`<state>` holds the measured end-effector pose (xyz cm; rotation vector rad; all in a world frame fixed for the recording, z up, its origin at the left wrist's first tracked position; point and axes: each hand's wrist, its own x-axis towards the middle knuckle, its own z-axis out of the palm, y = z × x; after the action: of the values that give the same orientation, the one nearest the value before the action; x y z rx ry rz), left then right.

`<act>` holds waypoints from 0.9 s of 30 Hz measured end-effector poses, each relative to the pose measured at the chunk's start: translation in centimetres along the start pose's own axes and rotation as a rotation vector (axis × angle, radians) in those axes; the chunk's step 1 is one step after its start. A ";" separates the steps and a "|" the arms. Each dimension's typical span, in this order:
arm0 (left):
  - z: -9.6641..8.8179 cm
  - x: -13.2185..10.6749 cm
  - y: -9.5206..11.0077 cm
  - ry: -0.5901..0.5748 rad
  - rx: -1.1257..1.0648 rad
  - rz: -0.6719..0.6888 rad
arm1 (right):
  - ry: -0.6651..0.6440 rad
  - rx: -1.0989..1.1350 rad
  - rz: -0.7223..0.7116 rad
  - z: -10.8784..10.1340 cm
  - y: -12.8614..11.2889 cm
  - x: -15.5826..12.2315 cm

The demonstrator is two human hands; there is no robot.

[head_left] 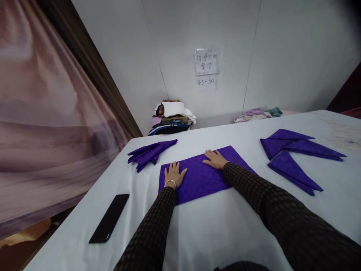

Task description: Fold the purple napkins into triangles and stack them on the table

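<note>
A purple cloth napkin (203, 177) lies flat as a rectangle on the white table (225, 226) in front of me. My left hand (174, 174) rests flat on its left part, fingers spread, with a bracelet at the wrist. My right hand (214, 159) lies flat on its upper middle, fingers stretched out. Both hands press on the napkin and hold nothing. A folded purple napkin (150, 153) lies to the left of it. Folded purple napkins (296, 156) in pointed shapes lie to the right.
A black phone (109, 217) lies near the table's left edge. A pile of folded clothes (172, 117) stands at the back by the wall, more cloth (256, 114) further right. A paper note (207, 62) hangs on the wall. A sheer curtain (42, 113) hangs left.
</note>
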<state>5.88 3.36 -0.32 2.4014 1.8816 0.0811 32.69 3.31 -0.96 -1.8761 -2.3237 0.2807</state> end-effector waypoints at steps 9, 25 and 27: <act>0.0 0.2 0.0 0.009 0.014 0.002 | 0.064 -0.065 0.355 -2.6 8.2 -4.9; -0.5 1.4 -0.5 0.074 -0.081 -0.028 | 0.111 0.039 0.092 -1.6 2.5 -12.8; -1.0 1.3 -0.9 0.115 -0.109 -0.053 | 0.087 0.057 0.027 -1.2 1.6 -14.4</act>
<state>5.24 4.89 0.59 2.3197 1.9323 0.3158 37.56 -10.36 -0.11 -1.8555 -2.2127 0.2598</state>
